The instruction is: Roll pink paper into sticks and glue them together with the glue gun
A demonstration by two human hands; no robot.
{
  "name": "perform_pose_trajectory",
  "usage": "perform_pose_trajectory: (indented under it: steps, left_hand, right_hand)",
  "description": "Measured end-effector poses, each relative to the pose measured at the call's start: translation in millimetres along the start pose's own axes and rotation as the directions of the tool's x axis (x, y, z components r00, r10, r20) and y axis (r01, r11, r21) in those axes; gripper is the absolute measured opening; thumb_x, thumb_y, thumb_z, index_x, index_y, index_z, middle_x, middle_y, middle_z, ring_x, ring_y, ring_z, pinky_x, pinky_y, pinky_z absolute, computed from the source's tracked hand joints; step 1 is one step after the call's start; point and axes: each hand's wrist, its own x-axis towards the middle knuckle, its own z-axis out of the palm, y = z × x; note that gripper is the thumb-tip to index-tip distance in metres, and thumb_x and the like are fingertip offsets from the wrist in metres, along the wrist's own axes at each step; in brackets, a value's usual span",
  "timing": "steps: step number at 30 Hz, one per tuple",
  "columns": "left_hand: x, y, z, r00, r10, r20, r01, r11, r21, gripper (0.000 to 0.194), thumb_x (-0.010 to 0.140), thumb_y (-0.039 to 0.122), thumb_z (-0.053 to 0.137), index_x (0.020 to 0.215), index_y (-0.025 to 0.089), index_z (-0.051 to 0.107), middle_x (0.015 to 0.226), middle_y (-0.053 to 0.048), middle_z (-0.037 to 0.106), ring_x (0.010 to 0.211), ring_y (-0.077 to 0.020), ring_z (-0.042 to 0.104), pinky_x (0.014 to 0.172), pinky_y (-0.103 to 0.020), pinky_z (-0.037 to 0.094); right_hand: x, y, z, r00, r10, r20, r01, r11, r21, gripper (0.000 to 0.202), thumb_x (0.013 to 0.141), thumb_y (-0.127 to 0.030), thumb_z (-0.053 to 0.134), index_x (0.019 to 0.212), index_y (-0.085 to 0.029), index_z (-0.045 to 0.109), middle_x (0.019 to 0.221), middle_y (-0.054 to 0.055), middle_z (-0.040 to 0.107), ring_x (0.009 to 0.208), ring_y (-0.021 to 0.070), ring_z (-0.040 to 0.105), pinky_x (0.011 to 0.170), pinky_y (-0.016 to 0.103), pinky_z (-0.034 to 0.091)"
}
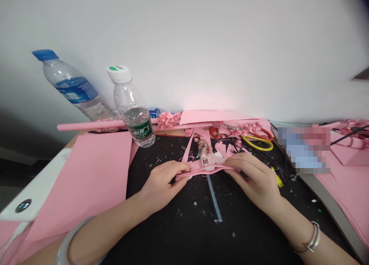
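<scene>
A folded strip of pink paper (201, 171) stretches between my two hands above the black work surface. My left hand (164, 182) pinches its left end between thumb and fingers. At the other end my right hand (255, 178) grips the paper the same way. Just behind the strip is a glue gun's crusted nozzle (205, 146), partly hidden by the paper; I cannot tell whether they touch. A thin translucent strip (214, 199) lies on the black mat (173, 230) below the paper.
Two plastic bottles, one blue-capped (76, 88) and one white-capped (134, 115), stand at the back left. Pink sheets (95, 172) and a white power bank (37, 188) lie left. Yellow-handled scissors (259, 144) and paper roses (168, 119) sit along the wall.
</scene>
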Motion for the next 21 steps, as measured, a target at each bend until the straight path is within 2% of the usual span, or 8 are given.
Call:
perform_pose_trajectory:
  steps: [21]
  left_hand:
    - [2.6,0.6,0.8,0.998,0.029,-0.051,-0.030,0.999,-0.015,0.012,0.078,0.009,0.061,0.089,0.016,0.063,0.083,-0.002,0.070,0.075,-0.0120,0.065,0.072,-0.021,0.049]
  right_hand:
    - [-0.7,0.7,-0.1,1.000,0.005,-0.005,-0.005,1.000,0.001,0.019,0.079,-0.004,0.060,0.092,-0.017,0.060,0.081,0.006,0.064,0.078,0.0175,0.059,0.070,0.032,0.051]
